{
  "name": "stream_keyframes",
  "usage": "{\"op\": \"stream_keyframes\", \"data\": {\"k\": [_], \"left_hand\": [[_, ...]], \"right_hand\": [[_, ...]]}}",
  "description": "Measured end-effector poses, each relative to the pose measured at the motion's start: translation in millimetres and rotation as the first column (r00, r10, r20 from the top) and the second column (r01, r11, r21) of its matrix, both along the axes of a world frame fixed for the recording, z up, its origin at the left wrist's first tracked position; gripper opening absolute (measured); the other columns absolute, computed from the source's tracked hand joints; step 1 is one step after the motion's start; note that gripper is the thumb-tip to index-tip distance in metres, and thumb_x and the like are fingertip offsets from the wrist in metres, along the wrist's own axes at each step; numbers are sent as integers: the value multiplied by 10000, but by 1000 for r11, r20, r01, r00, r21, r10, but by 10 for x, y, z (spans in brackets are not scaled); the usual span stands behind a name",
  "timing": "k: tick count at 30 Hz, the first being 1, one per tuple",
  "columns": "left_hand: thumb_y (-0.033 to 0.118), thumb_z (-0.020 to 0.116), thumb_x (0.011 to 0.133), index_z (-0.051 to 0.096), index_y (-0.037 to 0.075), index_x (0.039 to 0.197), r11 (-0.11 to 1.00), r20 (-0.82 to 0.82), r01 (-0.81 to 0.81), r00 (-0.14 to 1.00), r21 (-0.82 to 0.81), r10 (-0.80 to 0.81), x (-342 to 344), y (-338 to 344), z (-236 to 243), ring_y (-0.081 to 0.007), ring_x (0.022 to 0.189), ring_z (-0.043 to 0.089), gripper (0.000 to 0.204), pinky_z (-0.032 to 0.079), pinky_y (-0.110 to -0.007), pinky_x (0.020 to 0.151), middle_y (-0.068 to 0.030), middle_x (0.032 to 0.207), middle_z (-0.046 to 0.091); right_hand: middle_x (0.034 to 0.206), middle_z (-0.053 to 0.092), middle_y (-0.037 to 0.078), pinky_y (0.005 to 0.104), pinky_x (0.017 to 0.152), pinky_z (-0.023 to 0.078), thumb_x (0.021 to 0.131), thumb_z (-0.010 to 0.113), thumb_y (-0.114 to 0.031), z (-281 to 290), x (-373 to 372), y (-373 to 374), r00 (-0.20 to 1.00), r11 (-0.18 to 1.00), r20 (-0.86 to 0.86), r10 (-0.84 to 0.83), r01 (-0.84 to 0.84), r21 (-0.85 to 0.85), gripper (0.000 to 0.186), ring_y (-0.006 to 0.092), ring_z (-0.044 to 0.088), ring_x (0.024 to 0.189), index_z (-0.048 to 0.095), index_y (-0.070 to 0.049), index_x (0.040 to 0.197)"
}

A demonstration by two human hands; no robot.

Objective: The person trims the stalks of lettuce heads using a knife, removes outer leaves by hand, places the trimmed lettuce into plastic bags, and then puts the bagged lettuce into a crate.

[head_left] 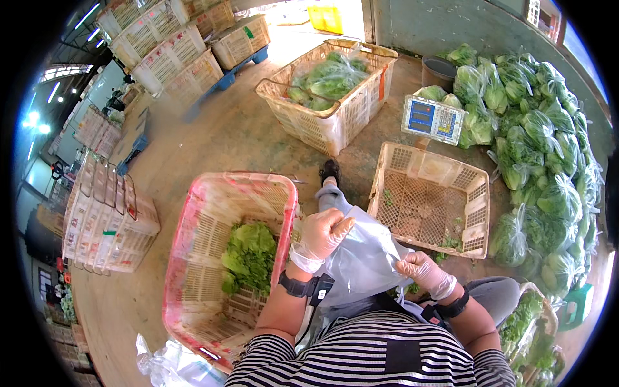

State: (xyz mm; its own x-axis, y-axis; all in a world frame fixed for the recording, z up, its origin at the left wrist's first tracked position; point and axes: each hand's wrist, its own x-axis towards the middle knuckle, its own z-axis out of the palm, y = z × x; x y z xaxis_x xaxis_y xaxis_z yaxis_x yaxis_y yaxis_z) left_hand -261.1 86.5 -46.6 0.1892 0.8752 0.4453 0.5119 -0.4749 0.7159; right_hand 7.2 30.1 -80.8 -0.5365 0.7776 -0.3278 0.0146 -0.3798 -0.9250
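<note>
**Left grip [324, 235] and right grip [424, 272] are holding out a plastic bag [367, 251]**

Nearest the wearer, the translucent bag is hanging between the two gloved grips. The left grip is clenching, thumb pressed against the fingers, on the bag's left edge; the right grip is pinching its right edge.

Just left of the left grip, a pink-rimmed crate [200, 226] is standing, and loose leafy lettuce [251, 255] is lying on its bottom. A white plastic bundle [177, 362] is lying below and left of that grip, beside the crate. Below and right of the right grip, a basket [549, 313] is holding more greens [523, 322].

Just beyond the right grip, a tan crate [419, 209] is resting with a few leaf scraps on its mesh bottom. Farther right of that grip, bagged green vegetables [545, 168] are piling up along the wall.

Past the tan crate, a scale [432, 119] with blue displays is standing near a dark bucket [439, 72]. Well ahead of both grips, a large crate [303, 126] is carrying bagged greens. Far left of the left grip, nested crates [106, 216] are standing on the floor, and farther off, stacked crates [161, 55] are towering.
</note>
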Motion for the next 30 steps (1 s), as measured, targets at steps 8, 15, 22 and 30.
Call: {"op": "stream_keyframes", "data": {"k": [8,15,22,30], "left_hand": [[249,675,845,473,-3,647,996,11,-7,1000,-86,8,1,38,41,-186,553,396,378,345,-316,528,-78,602,418],[236,788,719,573,70,814,941,-87,-200,969,271,231,314,-101,59,-155,574,496,288,419,-271,554,-37,645,510],[175,619,883,625,-5,822,887,120,320,947,-334,-297,797,-464,215,-254,530,519,190,406,-335,516,-137,623,526],[155,571,923,613,-1,832,911,613,180,785,-370,94,752,-418,-13,-100,663,550,186,478,-247,644,-28,719,594]], "right_hand": [[755,599,-35,233,696,463,869,665,-140,90,28,43,997,996,-13,81,-81,23,139,59,530,722,640,-7,835],[706,525,-64,204,600,393,889,630,-191,-132,-42,113,823,880,-312,-474,456,-134,169,39,454,650,585,-87,764],[721,586,-32,204,606,417,888,634,-261,154,-406,134,799,941,-498,-336,264,-212,213,57,518,662,614,-74,787],[673,483,-90,196,590,354,870,660,-314,92,211,173,879,927,-338,-336,373,46,309,27,395,622,541,-112,669]]}}
